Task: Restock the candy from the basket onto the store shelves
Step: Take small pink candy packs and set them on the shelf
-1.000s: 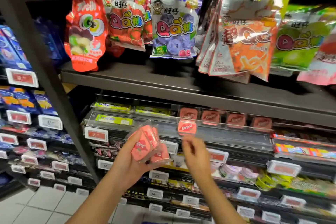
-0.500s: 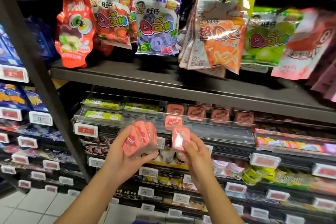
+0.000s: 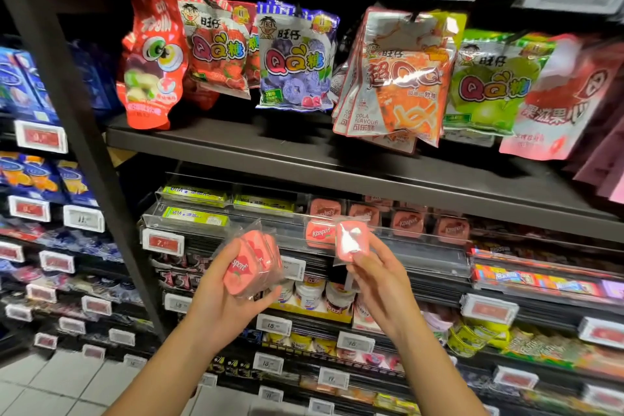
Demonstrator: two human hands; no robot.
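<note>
Pink plastic, wrapped in clear film: that is the stock in hand. At 9 o'clock from centre, the dark upright post [image 3: 84,132] divides this bay from the blue packs beside it.

My left hand [image 3: 223,300] grips a film-wrapped bundle of pink candy cases [image 3: 251,260], fingers curled round its lower half, thumb on the front. Three or so cases sit side by side inside; exact count unclear. The wrap [image 3: 243,230] stands loose at the top.

At 12 o'clock, gummy bags [image 3: 293,57] hang above the grey shelf [image 3: 304,159]. Not my target.

My right hand [image 3: 374,277] pinches a single case [image 3: 351,241] between thumb and fingertips, face glaring white. It hangs just in front of the clear shelf rail [image 3: 415,236], beside a matching case [image 3: 319,233] already at the front of its lane. Further matching cases [image 3: 408,223] sit in the lanes toward 2 o'clock.

Basket: not in view.

Judgement: step in hand is feeding the single case into its lane.

Risks:
- Pinch is shallow; case could slip on clipping the rail edge.
- Pushing in crooked could jam against the front case or tip it out.
- Loose wrap could let a bundled case slide free if my left hand tilts.
</note>
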